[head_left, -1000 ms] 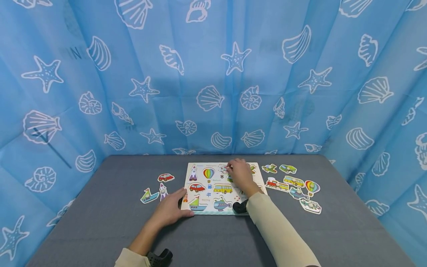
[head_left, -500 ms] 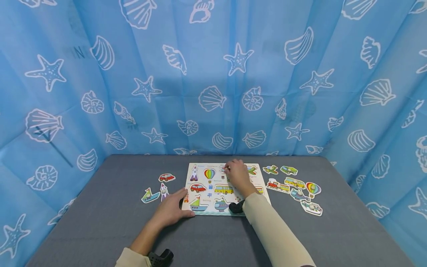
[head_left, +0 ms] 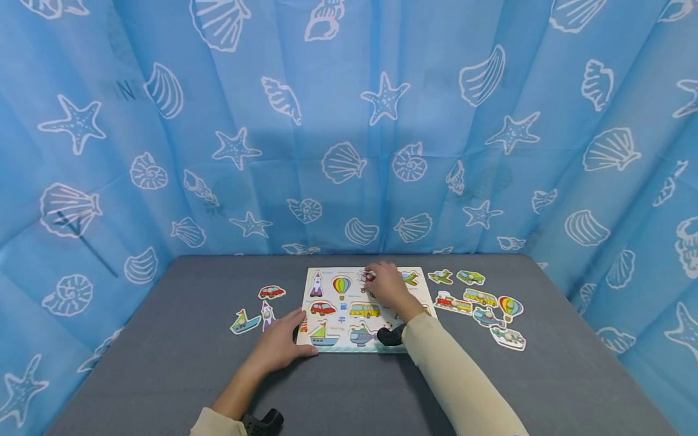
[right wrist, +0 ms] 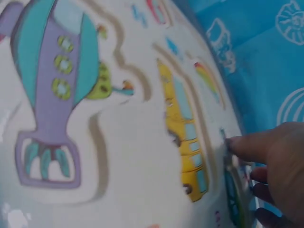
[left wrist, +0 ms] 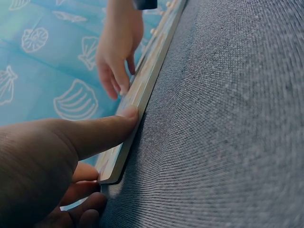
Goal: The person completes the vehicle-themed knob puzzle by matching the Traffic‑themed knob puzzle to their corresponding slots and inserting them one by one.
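A wooden puzzle board (head_left: 329, 324) with printed vehicles in sunken slots lies on the grey table. My left hand (head_left: 279, 340) grips its near left corner; the left wrist view shows the thumb (left wrist: 107, 133) on the near edge and the fingers around the corner. Over the board's far middle, my right hand (head_left: 390, 284) pinches a small white-edged puzzle piece (head_left: 364, 278). That piece is mostly hidden by the fingers, so its kind cannot be told. In the right wrist view the thumb (right wrist: 251, 146) is at the far part of the board, beyond the yellow bus slot (right wrist: 185, 137).
Left of the board lie a red car piece (head_left: 271, 292), a sailboat piece (head_left: 245, 322) and a rocket piece (head_left: 267, 315). Several more pieces lie to the right, among them a train (head_left: 452, 303) and a balloon (head_left: 509, 307). A blue curtain (head_left: 338, 200) hangs behind the table.
My right hand has shifted slightly left over the board's far side, still pinching the small piece. My left hand stays on the corner. The view sways slightly.
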Available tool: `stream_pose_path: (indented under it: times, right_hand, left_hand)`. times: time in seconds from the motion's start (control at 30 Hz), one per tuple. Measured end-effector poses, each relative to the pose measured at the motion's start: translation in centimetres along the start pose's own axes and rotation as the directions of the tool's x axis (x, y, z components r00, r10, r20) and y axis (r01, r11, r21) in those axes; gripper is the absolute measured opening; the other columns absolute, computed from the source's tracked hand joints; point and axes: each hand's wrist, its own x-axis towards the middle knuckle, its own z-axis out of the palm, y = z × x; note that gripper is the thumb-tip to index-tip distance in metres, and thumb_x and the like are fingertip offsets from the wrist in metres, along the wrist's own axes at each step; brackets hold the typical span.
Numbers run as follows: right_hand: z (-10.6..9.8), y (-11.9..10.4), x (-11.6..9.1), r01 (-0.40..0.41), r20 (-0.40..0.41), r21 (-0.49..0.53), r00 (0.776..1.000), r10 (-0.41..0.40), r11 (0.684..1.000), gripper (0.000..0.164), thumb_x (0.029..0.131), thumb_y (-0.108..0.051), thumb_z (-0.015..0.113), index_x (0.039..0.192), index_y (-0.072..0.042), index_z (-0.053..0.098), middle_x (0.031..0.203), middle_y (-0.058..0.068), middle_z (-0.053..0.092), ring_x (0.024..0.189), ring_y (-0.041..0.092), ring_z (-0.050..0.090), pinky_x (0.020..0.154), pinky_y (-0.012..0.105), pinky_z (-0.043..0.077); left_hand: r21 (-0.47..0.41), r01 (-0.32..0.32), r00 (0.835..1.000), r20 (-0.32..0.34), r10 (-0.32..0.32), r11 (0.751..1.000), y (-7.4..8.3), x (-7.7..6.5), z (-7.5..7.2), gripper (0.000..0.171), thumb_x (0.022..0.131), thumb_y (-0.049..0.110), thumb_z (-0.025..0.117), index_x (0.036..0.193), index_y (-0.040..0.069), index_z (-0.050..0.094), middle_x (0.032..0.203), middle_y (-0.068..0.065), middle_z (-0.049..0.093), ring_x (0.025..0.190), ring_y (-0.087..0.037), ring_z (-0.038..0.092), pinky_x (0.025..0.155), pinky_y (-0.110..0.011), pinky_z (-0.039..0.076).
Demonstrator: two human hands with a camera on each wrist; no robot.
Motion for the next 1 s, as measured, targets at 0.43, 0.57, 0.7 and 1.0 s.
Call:
stream_pose_path:
  times: [0.43,0.57,0.7,1.0]
  right_hand:
    - [-2.7,0.6,-1.8,0.083,0.033,0.116,0.996,-0.087,0.990,0.051,0.089,-0.017,0.071,0.135,-0.003,0.056,0.139,0.019,0.051,0.131,0.040,0.041,0.105,0.053,0.033]
    - [-3.5,1.1,-2.2,0.083,0.015,0.135,0.996,-0.086,0.987,0.048,0.089,-0.018,0.070,0.134,-0.004,0.057,0.139,0.018,0.051,0.131,0.040,0.040,0.105,0.055,0.032]
    - [-4.1,2.1,-2.6,0.098,-0.011,0.126,0.995,-0.097,0.987,0.045,0.091,-0.017,0.069,0.132,-0.003,0.058,0.138,0.019,0.052,0.130,0.041,0.041,0.105,0.055,0.032]
    - [-5.1,5.3,-3.3,0.149,-0.105,0.097,0.985,-0.139,0.984,0.042,0.090,-0.013,0.068,0.128,0.003,0.059,0.132,0.024,0.054,0.126,0.045,0.044,0.103,0.058,0.032]
  left_hand:
    - [0.010,0.007,1.000,0.001,-0.007,1.000,-0.2,0.1,0.2,0.089,0.070,0.045,0.085,0.140,0.002,0.051,0.142,-0.016,0.048,0.128,-0.039,0.046,0.100,-0.054,0.038]
    - [0.015,0.013,1.000,0.005,-0.013,1.000,-0.4,0.1,0.2,0.089,0.070,0.046,0.084,0.141,0.003,0.051,0.143,-0.016,0.048,0.128,-0.038,0.046,0.100,-0.054,0.038]
    - [0.013,0.021,1.000,0.012,-0.021,1.000,-0.5,0.1,0.2,0.089,0.071,0.047,0.083,0.141,0.003,0.050,0.143,-0.016,0.048,0.129,-0.038,0.045,0.101,-0.054,0.037]
    - [0.010,0.032,0.999,0.013,-0.033,0.999,-0.3,0.2,0.1,0.090,0.071,0.046,0.083,0.143,0.004,0.049,0.144,-0.014,0.047,0.130,-0.037,0.044,0.101,-0.054,0.037]
